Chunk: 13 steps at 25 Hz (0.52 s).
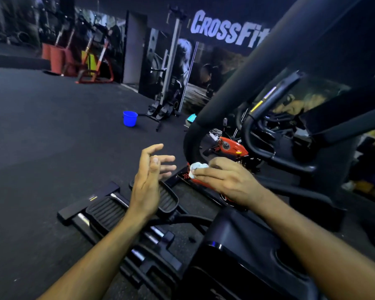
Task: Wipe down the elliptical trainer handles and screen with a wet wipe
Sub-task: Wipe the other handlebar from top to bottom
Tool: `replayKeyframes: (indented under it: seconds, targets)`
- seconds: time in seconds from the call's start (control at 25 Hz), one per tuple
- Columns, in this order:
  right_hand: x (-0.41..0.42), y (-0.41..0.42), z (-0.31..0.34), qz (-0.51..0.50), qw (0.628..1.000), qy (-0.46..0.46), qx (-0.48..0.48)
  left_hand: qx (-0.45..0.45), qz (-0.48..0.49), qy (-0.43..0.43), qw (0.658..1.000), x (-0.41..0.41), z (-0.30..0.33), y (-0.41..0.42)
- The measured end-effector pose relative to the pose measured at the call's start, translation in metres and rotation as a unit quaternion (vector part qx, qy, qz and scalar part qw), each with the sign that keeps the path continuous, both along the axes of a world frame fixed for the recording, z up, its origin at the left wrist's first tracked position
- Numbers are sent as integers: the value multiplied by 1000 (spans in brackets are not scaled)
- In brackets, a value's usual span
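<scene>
A crumpled pale-blue wet wipe is pinched by the right hand. The left hand is held spread, empty, beside the curved black handle.

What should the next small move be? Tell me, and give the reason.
Probably lift the right hand with the bunched wet wipe up to the curved black handle just above it and start wiping. The wipe is pinched in the fingers but touches no handle yet, and the left hand hangs open, holding nothing.
</scene>
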State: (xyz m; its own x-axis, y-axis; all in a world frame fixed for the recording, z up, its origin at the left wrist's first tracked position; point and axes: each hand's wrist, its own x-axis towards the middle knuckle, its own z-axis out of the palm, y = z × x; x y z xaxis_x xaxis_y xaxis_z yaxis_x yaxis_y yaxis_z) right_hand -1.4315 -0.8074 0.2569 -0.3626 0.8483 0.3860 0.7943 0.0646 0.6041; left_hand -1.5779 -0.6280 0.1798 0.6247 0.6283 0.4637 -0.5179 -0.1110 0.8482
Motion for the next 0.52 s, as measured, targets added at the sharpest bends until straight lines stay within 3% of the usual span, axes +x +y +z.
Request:
replayKeyframes:
  seconds: [0.12,0.28,0.4,0.52]
  targets:
    - [-35,33,-10,-13,981,145,129,7,-3,13,1000,1,-4,-4]
    - [-68,63,47,-53,931,148,330,8,-5,19,1000,2,-2,-3]
    - [-78,67,65,-171,917,122,340,16,2,18,1000,-2,1,3]
    - [-77,67,38,-213,939,55,266,12,-1,15,1000,-5,-1,8]
